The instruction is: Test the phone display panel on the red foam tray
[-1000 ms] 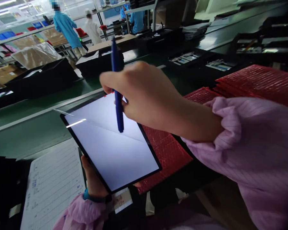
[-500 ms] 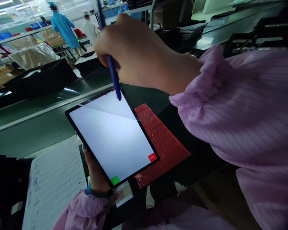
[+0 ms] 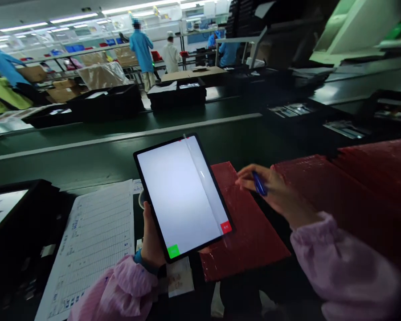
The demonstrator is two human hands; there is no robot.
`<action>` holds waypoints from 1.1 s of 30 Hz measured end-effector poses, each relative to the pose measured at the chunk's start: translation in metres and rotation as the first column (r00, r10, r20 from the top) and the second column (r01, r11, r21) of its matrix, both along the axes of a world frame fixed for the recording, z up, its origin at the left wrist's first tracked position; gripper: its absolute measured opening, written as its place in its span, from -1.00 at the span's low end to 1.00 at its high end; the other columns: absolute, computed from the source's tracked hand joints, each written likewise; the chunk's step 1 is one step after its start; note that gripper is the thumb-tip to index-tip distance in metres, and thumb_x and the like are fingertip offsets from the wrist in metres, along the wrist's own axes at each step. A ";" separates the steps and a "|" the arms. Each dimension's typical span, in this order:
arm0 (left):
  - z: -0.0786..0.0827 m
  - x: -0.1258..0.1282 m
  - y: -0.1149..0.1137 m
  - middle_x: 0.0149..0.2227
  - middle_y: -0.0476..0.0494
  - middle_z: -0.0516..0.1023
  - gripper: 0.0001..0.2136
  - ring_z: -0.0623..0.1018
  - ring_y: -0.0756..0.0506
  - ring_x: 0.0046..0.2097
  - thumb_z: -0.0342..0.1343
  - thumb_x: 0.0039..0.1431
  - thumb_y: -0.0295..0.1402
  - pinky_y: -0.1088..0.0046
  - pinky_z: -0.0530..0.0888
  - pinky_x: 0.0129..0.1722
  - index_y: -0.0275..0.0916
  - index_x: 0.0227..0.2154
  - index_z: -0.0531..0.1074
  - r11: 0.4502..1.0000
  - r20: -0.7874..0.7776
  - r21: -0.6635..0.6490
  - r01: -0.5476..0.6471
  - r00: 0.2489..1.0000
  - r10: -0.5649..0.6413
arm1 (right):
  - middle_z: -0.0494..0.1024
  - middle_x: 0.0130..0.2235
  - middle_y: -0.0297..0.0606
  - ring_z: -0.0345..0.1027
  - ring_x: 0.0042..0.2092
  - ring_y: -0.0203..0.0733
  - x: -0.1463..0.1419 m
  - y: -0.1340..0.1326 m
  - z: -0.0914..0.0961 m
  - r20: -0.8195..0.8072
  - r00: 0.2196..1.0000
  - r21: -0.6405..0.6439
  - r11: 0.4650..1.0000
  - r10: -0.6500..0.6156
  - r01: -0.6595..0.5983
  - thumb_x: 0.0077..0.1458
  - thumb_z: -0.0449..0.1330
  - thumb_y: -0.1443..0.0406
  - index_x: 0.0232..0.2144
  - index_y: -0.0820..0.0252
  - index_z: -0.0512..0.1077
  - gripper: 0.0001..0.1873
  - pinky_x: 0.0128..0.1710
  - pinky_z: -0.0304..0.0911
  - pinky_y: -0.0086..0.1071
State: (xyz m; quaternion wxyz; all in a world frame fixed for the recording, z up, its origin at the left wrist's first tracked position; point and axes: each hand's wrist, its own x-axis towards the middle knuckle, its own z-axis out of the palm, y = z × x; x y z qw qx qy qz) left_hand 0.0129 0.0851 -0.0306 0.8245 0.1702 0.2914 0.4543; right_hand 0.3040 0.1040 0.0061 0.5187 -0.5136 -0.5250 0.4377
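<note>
Right hand (image 3: pixel 274 191) no longer over the tablet (image 3: pixel 178 196): off to the right of the frame, low above the red bubble mailer (image 3: pixel 243 223), fingers (image 3: pixel 250 174) loosely curled. Blue stylus (image 3: pixel 259 183) now tilted low in those fingers, tip off the screen, no longer upright against the glass. Pink sleeve (image 3: pixel 341 263) drawn back toward the lower right corner. Glare on the screen shifted from a diagonal band to a pale strip down the right side. View raised: more of the hall along the top, a person in a blue coat (image 3: pixel 6 67) newly in sight at upper left, a dark-framed screen (image 3: pixel 0 209) at the left edge.
</note>
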 end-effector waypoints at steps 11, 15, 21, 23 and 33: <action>0.001 -0.001 -0.004 -0.15 -0.12 0.67 -0.44 0.65 -0.20 -0.13 0.20 0.00 0.18 0.36 0.53 -0.06 -0.19 -0.14 0.61 0.994 0.150 0.015 0.108 0.983 -0.109 | 0.51 -0.47 -0.32 0.42 -0.41 -0.23 -0.011 -0.025 -0.024 -0.140 0.990 -0.160 0.986 0.014 -0.037 -0.06 0.40 0.01 -0.46 0.09 0.49 -0.68 -0.38 0.39 -0.47; -0.006 -0.004 -0.006 -0.06 -0.15 0.62 -0.44 0.62 -0.19 -0.03 0.19 0.04 0.15 0.37 0.49 0.00 -0.20 -0.09 0.59 0.992 0.134 0.112 0.066 0.988 -0.081 | 0.47 -0.53 -0.34 0.41 -0.46 -0.25 -0.013 -0.025 -0.020 -0.066 0.998 -0.126 0.992 -0.006 -0.002 -0.10 0.39 -0.05 -0.54 0.10 0.48 -0.62 -0.42 0.39 -0.51; -0.015 -0.009 -0.003 0.02 -0.08 0.58 -0.54 0.56 -0.15 0.06 0.06 0.21 0.06 0.40 0.43 0.08 -0.14 -0.02 0.55 0.966 0.156 0.258 0.000 0.987 -0.042 | 0.51 -0.47 -0.30 0.42 -0.43 -0.23 -0.006 -0.024 -0.034 -0.054 0.998 -0.061 0.998 0.026 -0.029 0.01 0.33 -0.04 -0.47 0.08 0.49 -0.65 -0.39 0.41 -0.50; -0.010 -0.008 0.000 0.00 -0.07 0.59 -0.53 0.58 -0.14 0.04 0.07 0.21 0.07 0.43 0.44 0.06 -0.15 -0.03 0.56 0.956 0.169 0.293 0.020 0.983 -0.073 | 0.53 -0.44 -0.29 0.43 -0.42 -0.23 -0.004 -0.024 -0.035 -0.076 0.997 -0.058 0.998 0.004 -0.009 0.00 0.34 -0.04 -0.46 0.07 0.50 -0.66 -0.38 0.41 -0.51; -0.003 -0.005 0.004 -0.06 -0.19 0.63 -0.31 0.57 -0.30 0.04 -0.14 0.17 0.26 0.13 0.29 0.22 -0.20 -0.01 0.54 0.988 0.221 0.107 0.110 0.966 -0.131 | 0.59 -0.31 -0.22 0.50 -0.34 -0.14 0.005 -0.017 -0.045 -0.147 0.985 -0.092 0.993 -0.091 0.078 -0.15 0.44 0.03 -0.36 0.08 0.55 -0.65 -0.27 0.46 -0.37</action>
